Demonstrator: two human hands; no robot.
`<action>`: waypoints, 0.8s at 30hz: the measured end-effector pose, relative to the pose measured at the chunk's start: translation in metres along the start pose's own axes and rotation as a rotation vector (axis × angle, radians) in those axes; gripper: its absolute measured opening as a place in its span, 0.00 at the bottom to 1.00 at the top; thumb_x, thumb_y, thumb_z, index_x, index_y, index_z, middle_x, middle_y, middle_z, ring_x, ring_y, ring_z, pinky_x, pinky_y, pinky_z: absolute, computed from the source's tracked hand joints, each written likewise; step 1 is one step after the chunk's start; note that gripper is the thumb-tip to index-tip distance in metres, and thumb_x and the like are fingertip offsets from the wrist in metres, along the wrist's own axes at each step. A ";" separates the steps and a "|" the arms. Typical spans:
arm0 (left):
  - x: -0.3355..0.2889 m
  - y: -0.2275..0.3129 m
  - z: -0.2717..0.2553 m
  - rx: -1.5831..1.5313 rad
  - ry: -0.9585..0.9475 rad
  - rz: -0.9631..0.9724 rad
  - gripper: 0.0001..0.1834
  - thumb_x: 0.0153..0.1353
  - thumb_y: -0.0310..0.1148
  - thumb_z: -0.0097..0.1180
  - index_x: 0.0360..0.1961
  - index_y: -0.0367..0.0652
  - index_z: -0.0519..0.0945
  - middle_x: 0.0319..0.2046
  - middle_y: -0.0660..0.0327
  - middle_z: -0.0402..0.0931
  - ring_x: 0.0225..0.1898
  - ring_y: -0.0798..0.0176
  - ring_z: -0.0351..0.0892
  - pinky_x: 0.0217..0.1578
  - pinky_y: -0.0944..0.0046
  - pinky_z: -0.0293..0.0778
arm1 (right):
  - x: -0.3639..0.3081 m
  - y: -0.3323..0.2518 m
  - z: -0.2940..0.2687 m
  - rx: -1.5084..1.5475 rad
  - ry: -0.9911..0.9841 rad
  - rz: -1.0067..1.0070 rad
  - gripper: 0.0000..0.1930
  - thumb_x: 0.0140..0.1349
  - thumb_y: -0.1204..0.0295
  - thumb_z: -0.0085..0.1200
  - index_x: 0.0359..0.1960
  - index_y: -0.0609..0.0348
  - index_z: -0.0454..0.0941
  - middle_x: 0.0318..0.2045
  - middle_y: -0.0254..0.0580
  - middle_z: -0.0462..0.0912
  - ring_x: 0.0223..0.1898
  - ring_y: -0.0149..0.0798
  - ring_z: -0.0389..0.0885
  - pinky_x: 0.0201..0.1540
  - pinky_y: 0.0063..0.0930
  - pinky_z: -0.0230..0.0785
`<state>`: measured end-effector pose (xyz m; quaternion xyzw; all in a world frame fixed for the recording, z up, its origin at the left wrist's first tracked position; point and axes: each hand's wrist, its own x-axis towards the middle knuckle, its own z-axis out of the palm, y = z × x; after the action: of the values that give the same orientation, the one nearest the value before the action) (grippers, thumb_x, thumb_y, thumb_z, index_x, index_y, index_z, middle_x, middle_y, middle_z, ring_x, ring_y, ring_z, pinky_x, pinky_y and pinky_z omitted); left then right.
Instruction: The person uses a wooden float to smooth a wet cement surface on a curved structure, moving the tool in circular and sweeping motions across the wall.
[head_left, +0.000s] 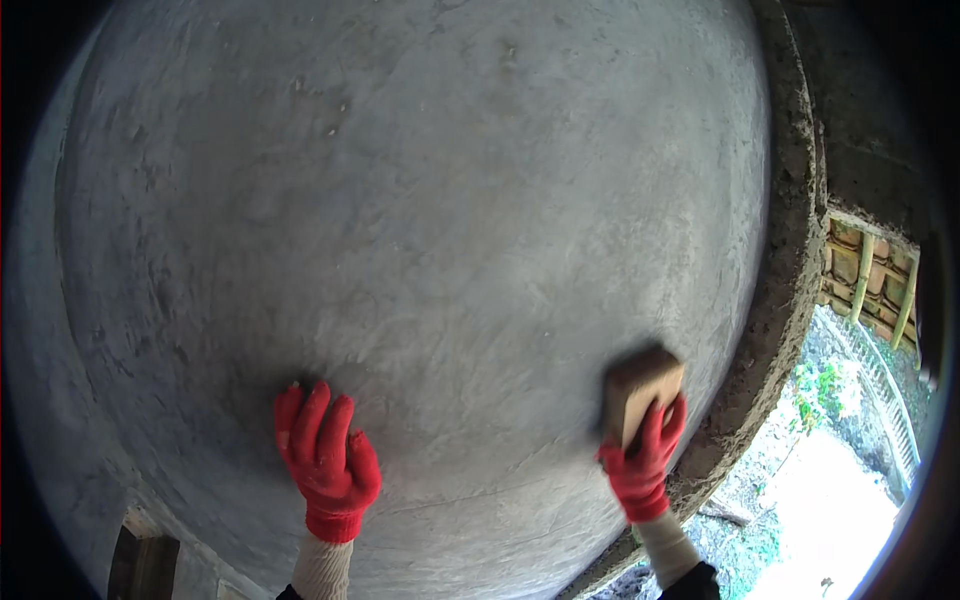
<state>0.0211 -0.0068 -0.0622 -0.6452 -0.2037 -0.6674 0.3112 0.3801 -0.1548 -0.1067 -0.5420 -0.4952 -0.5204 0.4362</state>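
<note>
A wide grey plastered wall (430, 240) fills most of the view, with small pits and smeared marks on it. My left hand (325, 455), in a red glove, is at the lower left of the wall with its fingers parted and nothing in them. Its fingertips are at or very near the surface. In my right hand (643, 460), also red-gloved, is a tan, wood-coloured rectangular block (645, 388), gripped from below. The block is against or close to the plaster near the wall's right side, and its far face is hidden.
A rough, raw edge (775, 330) borders the wall on the right. Beyond it lie bright ground (825, 510), green plants (815, 390) and a tiled roof with poles (870, 275). At the lower left is a dark recessed opening (143, 565).
</note>
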 end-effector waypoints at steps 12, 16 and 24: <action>-0.024 -0.008 -0.020 -0.019 0.000 -0.046 0.21 0.60 0.26 0.47 0.56 0.33 0.72 0.61 0.42 0.66 0.63 0.32 0.63 0.61 0.38 0.62 | 0.022 -0.032 0.014 0.080 0.064 0.083 0.48 0.51 0.58 0.66 0.74 0.50 0.54 0.67 0.78 0.52 0.65 0.75 0.58 0.64 0.61 0.57; -0.040 -0.015 -0.016 -0.016 -0.002 -0.048 0.22 0.61 0.26 0.46 0.57 0.32 0.71 0.63 0.42 0.65 0.63 0.33 0.62 0.61 0.39 0.62 | -0.044 -0.030 0.006 0.025 -0.061 0.020 0.51 0.49 0.53 0.67 0.74 0.50 0.53 0.67 0.81 0.49 0.64 0.79 0.55 0.62 0.67 0.55; -0.047 -0.015 -0.019 0.046 0.010 -0.047 0.22 0.60 0.26 0.47 0.57 0.32 0.70 0.63 0.42 0.64 0.63 0.33 0.62 0.60 0.38 0.62 | 0.177 -0.021 0.004 0.488 0.209 0.442 0.43 0.55 0.63 0.65 0.73 0.54 0.58 0.70 0.61 0.52 0.66 0.59 0.62 0.59 0.49 0.67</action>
<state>-0.0041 -0.0018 -0.1079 -0.6295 -0.2326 -0.6728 0.3113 0.3547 -0.1332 0.0682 -0.4595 -0.4283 -0.3321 0.7037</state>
